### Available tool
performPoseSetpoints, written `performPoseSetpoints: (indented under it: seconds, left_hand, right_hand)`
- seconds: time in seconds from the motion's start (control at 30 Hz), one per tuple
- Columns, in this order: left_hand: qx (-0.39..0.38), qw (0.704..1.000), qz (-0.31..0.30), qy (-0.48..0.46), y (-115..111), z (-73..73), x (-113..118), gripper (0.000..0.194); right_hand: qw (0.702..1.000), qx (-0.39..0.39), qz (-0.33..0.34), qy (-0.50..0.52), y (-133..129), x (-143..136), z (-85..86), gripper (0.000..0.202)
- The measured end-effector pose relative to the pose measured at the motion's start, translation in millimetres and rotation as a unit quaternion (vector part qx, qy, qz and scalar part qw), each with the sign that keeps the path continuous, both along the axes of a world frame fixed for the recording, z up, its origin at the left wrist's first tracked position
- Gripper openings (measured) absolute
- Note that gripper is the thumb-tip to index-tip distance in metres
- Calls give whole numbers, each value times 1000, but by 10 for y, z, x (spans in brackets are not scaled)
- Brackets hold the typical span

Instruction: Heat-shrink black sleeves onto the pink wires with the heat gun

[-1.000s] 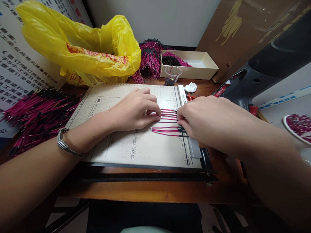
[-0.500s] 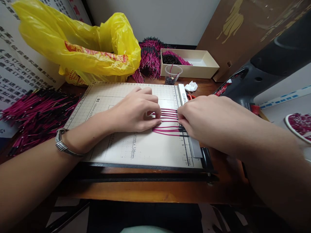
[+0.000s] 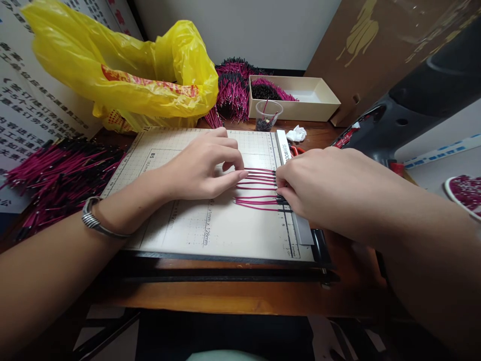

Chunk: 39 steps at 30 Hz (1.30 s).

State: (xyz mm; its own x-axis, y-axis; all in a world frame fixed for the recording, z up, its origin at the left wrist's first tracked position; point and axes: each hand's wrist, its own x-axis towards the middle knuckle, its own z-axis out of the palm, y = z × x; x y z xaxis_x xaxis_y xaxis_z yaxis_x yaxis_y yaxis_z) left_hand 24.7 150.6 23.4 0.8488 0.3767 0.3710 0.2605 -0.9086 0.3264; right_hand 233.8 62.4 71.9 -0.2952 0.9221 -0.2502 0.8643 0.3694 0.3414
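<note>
Pink wires [image 3: 257, 202] with black sleeved ends lie side by side across the printed grid board of a paper trimmer [image 3: 240, 230], their black ends at the metal strip [image 3: 305, 233] along its right edge. The right hand [image 3: 326, 183] has thumb and forefinger closed on black ends at the strip, probably to hold them level; how many it grips is hidden by the knuckles. The left hand [image 3: 206, 170] pinches the bare-tipped ends of the upper wires between thumb and forefinger, apparently to space them and draw them straight. The lowest wires lie free, fanned slightly, their tips converging.

Around the board: a loose wire heap [image 3: 60, 185] to the left; a yellow plastic bag [image 3: 124, 95] behind; further wire bundles [image 3: 233, 95] beside a cream open box [image 3: 311, 114] partly filled with wires; and a clear plastic cup [image 3: 267, 116] in front of the box. A crumpled tissue [image 3: 296, 133] and red handles [image 3: 297, 150] sit just beyond the right hand. The handles, close to its knuckles, and the raised strip limit its room on the far side.
</note>
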Motion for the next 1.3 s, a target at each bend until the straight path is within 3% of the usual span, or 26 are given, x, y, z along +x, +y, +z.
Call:
performPoseSetpoints:
  seconds: [0.43,0.87,1.3]
  left_hand:
    - [-26,999,-37,3,50,-53,-20,21]
    - [-39,998,-48,11,34,-55,-5,20]
    - [34,997,-5,66,-32,-21,8,24]
  right_hand:
    - [998,24,-62,8,40,98,86,21]
    - [997,-33,-64,10,74,-26,33,26]
    - [996,-38,-81,6,62,-57,63,26]
